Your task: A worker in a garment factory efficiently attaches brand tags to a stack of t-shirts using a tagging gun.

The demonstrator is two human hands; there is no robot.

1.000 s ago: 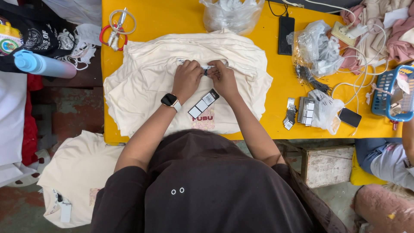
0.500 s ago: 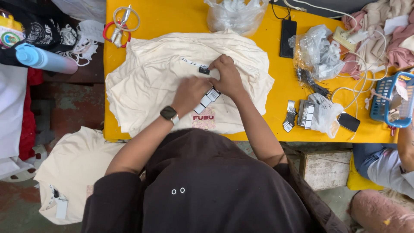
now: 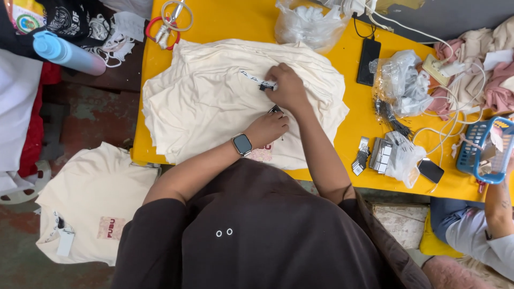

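Both hands lie on the cream shirt point(image 3: 214, 101): right hand point(image 3: 286, 85) pinching its neck tape point(image 3: 256, 78), left hand point(image 3: 267, 127) pressed flat.

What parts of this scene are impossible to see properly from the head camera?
- What the right hand pinches at the striped neck tape: hidden by its fingers.
- The dark tag under the left hand: mostly covered by the hand.
- Contents of the clear plastic bag: blurred by the plastic, cut by the top edge.
- The blue basket: cut by the right edge.
- How many cream shirts are stacked: folds hide it.
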